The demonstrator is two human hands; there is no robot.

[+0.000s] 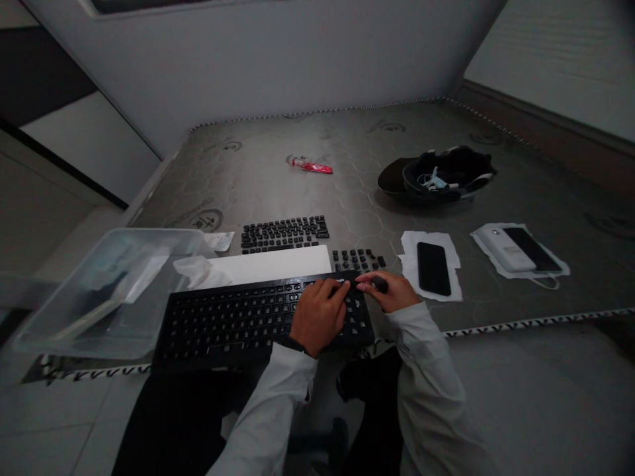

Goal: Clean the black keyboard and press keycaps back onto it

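A black keyboard [233,317] with its keycaps off lies at the near edge of the grey mat, partly above my lap. My left hand [320,314] rests over its right part, fingers bent and together at the upper edge. A small pale spot shows at those fingertips, too small to name. At the keyboard's upper right corner, my right hand [389,291] is closed round a dark, rounded handle-like piece [380,284]; its far end is hidden. Loose black keycaps [285,233] lie in rows behind the keyboard, with a smaller group of keycaps [358,258] to the right.
A clear plastic bin [99,238] holding a brush-like tool stands left. A white sheet [270,264] with crumpled tissue [198,270] lies behind the keyboard. Rightward are a black phone [433,268], a white power bank [510,250] and a dark cap [417,182]. A red packet [312,166] lies farther back.
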